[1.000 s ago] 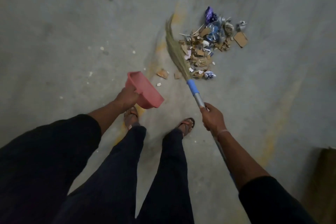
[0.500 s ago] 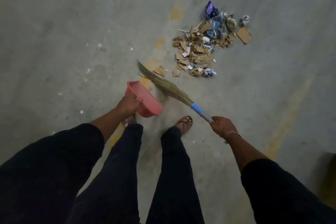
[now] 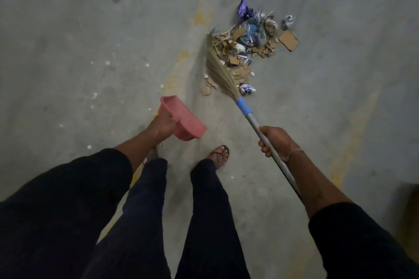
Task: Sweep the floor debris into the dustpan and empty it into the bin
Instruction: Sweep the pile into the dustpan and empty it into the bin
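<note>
Head view: the right hand [image 3: 275,141] grips the broom [image 3: 221,72], its bristles against the left edge of the debris pile [image 3: 251,47], upper centre. The left hand [image 3: 164,125] holds the pink dustpan [image 3: 181,120] off the floor, centre frame. The step looks like gathering; next, the dustpan likely needs lowering beside the pile.

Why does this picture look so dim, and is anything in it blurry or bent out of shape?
Head view: the light is low and flat, darkest at the edges and corners. The debris pile reads fairly sharp, while the broom bristles look slightly smeared. The wide lens stretches the sleeves and legs near the bottom. The left hand on the dustpan and the right hand stay clear. No glare shows.
</note>
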